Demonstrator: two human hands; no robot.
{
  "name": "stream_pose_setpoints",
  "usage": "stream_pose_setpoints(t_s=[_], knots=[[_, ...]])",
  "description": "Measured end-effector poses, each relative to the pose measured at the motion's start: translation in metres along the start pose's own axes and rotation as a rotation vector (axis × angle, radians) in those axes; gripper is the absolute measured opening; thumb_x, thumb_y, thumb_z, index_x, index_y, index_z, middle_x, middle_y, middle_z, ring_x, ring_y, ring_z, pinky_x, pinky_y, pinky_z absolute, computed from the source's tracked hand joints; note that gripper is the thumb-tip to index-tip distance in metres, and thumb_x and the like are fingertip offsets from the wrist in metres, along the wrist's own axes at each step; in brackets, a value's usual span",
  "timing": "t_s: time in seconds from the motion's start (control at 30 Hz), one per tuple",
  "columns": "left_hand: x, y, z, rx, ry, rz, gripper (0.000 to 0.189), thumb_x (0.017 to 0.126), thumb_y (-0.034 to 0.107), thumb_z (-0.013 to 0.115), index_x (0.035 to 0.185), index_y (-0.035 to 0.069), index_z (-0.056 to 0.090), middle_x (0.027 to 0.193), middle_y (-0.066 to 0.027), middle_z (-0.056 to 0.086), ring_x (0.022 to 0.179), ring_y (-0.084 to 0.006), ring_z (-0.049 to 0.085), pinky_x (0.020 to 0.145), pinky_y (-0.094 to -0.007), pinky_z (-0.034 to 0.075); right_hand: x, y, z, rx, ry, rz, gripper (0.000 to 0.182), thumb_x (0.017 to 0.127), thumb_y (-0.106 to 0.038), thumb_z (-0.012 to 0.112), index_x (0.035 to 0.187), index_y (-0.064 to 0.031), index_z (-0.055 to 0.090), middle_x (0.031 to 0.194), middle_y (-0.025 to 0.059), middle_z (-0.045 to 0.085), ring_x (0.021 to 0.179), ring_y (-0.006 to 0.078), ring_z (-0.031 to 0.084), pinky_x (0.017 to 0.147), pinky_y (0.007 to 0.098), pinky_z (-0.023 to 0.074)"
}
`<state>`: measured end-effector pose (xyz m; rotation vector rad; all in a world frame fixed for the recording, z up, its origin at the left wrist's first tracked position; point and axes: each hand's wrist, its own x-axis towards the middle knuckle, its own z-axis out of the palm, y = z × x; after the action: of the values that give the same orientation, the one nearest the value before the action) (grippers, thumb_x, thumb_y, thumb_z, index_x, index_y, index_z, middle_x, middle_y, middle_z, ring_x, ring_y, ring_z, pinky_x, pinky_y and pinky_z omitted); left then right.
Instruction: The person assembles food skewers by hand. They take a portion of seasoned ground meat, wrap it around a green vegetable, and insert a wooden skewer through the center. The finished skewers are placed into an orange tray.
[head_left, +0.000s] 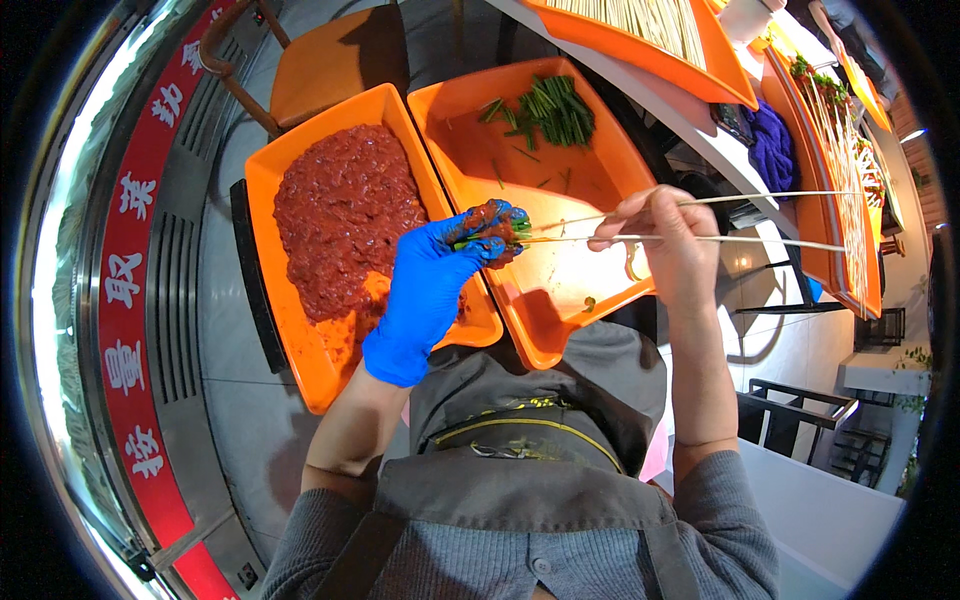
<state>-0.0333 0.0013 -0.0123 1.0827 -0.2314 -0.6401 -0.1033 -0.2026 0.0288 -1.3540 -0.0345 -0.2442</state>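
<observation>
My left hand (439, 274), in a blue glove smeared with red marinade, grips a small bundle of green stalks (519, 226) with dark red meat wrapped about it. My bare right hand (667, 240) holds two thin wooden skewers (765, 241) spread apart. Their tips meet the bundle, though how deep they go is hidden by the gloved fingers. Below my left hand sits an orange tray (330, 371) with a heap of red marinated sliced meat (349, 210). Right of it, a second orange tray (540, 330) holds cut green stalks (559, 111) at its far end.
An orange tray of bare skewers (637, 26) stands on the white table at upper right. A purple cloth (771, 146) lies near another tray with filled skewers (840, 142). A wooden chair (334, 67) stands beyond the trays. At far right, another person's arm (825, 30) shows.
</observation>
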Motion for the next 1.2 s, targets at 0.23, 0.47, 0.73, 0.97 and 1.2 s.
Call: stream_pose_setpoints(t_s=[0.23, 0.47, 0.73, 0.97, 1.2], knots=[[-0.007, 0.004, 0.013, 0.108, -0.015, 0.140, 0.041, 0.078, -0.010, 0.044, 0.118, 0.000, 0.044, 0.109, -0.0131, 0.054, 0.095, -0.0180, 0.054, 0.084, -0.0271, 0.044, 0.010, -0.023, 0.020, -0.261, -0.128, -0.022, 0.036, 0.090, -0.020, 0.039, 0.079, 0.0099, 0.056, 0.072, 0.0143, 0.059, 0.066, 0.0209, 0.061, 0.064, 0.0292, 0.0504], [-0.004, 0.000, 0.010, 0.081, 0.077, 0.159, 0.035, 0.079, -0.010, 0.044, 0.112, -0.002, 0.050, 0.104, -0.0138, 0.056, 0.089, -0.0188, 0.057, 0.079, -0.0276, 0.047, -0.002, -0.023, 0.037, -0.647, -0.196, -0.336, 0.028, 0.087, -0.013, 0.043, 0.071, 0.0063, 0.055, 0.072, 0.0124, 0.059, 0.063, 0.0200, 0.060, 0.060, 0.0278, 0.0490], [-0.004, 0.006, 0.006, -0.068, 0.122, 0.001, 0.030, 0.075, -0.009, 0.046, 0.105, -0.007, 0.052, 0.100, -0.0158, 0.057, 0.086, -0.0224, 0.058, 0.074, -0.0296, 0.050, -0.003, -0.015, 0.042, -0.905, -0.381, -0.736, 0.012, 0.072, -0.009, 0.059, 0.067, -0.0041, 0.048, 0.063, 0.0081, 0.055, 0.059, 0.0226, 0.059, 0.051, 0.0301, 0.0477], [-0.005, 0.008, -0.004, -0.201, 0.006, -0.061, 0.030, 0.078, -0.003, 0.048, 0.107, -0.007, 0.050, 0.102, -0.0154, 0.056, 0.091, -0.0230, 0.057, 0.082, -0.0302, 0.046, -0.003, -0.013, 0.042, -0.937, -0.402, -0.782, 0.013, 0.070, -0.009, 0.060, 0.067, -0.0034, 0.049, 0.062, 0.0084, 0.054, 0.059, 0.0229, 0.059, 0.054, 0.0311, 0.0498], [-0.002, 0.015, 0.000, -0.184, 0.065, -0.025, 0.027, 0.080, 0.002, 0.052, 0.105, -0.006, 0.052, 0.099, -0.0148, 0.058, 0.086, -0.0214, 0.058, 0.079, -0.0289, 0.047, -0.003, -0.010, 0.038, -0.913, -0.360, -0.755, 0.006, 0.075, -0.006, 0.054, 0.073, 0.0000, 0.054, 0.069, 0.0120, 0.059, 0.064, 0.0258, 0.060, 0.058, 0.0313, 0.0505]])
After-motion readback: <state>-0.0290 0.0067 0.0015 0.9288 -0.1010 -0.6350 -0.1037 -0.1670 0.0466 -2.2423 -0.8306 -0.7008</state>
